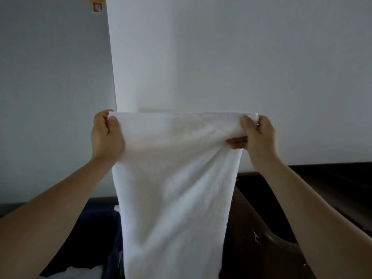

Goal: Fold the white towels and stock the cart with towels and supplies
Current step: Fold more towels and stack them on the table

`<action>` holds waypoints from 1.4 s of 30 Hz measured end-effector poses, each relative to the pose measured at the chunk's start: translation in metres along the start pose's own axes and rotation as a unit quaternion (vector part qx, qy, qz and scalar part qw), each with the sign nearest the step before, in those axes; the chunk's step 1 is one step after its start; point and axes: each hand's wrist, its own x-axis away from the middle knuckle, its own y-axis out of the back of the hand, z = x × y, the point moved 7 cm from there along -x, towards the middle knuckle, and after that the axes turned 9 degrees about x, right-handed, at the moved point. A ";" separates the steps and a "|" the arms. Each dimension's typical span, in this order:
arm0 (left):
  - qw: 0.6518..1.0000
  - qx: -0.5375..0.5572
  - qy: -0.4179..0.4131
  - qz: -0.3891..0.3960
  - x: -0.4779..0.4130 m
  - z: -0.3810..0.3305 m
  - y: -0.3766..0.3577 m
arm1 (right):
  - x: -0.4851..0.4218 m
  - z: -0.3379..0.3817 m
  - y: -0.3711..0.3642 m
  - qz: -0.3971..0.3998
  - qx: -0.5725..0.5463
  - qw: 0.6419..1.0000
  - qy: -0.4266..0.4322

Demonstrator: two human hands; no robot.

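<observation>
While the person is facing a pale wall (221, 57), both bare hands are holding a white towel (175, 188) up in the air in the middle of the view. The left hand (106, 133) is pinching the towel's upper left corner, its thumb lying on the near face and its fingers curling round behind the cloth. The right hand (259, 133) is gripping the upper right corner in the same way, thumb pressing on the near side, while fingertips are showing just under the bunched edge. Both hands are clamping on the cloth, not spreading open. The top edge is stretching level and taut between the two hands, and the rest is hanging straight down, narrowing a little below the hands and gathering into soft folds on the right. Its lower end is running out of the bottom of the picture, so how far it hangs cannot be told. Both forearms are reaching up from the lower corners. To the left, a grey-blue panel (50, 77) is carrying a small red sticker (97, 7) near its top. Dark wooden furniture (322, 188) is standing low on the right behind the towel, and a patch of white cloth (80, 272) is lying at the bottom left beside some dark blue fabric (112, 218).
</observation>
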 end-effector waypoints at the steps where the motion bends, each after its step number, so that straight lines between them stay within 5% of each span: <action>1: 1.000 0.006 0.008 -0.010 -0.001 0.001 0.002 | 0.002 -0.003 -0.004 0.002 -0.001 1.000 -0.011; 5: 0.999 -0.001 0.031 0.018 0.004 0.011 0.002 | 0.003 -0.001 -0.009 0.012 0.030 0.999 -0.008; 11: 0.978 0.134 0.157 0.012 0.003 0.022 0.002 | 0.002 0.015 -0.001 -0.003 0.009 1.000 0.006; 15: 0.925 0.272 0.243 0.102 0.000 0.028 -0.005 | 0.005 0.012 0.006 -0.014 0.013 1.000 0.007; 20: 0.901 0.287 0.276 0.171 0.001 0.042 -0.002 | 0.012 0.009 0.003 -0.008 0.038 0.999 0.000; 31: 0.966 0.187 0.143 0.110 -0.030 0.055 0.031 | 0.042 0.021 -0.018 -0.032 0.071 0.997 0.032; 36: 0.960 0.226 0.102 0.127 -0.038 0.030 0.024 | 0.050 0.035 -0.004 -0.156 0.055 0.985 0.050; 42: 0.965 0.184 0.124 0.141 -0.032 0.035 0.024 | 0.057 0.042 0.000 -0.151 0.095 0.982 0.058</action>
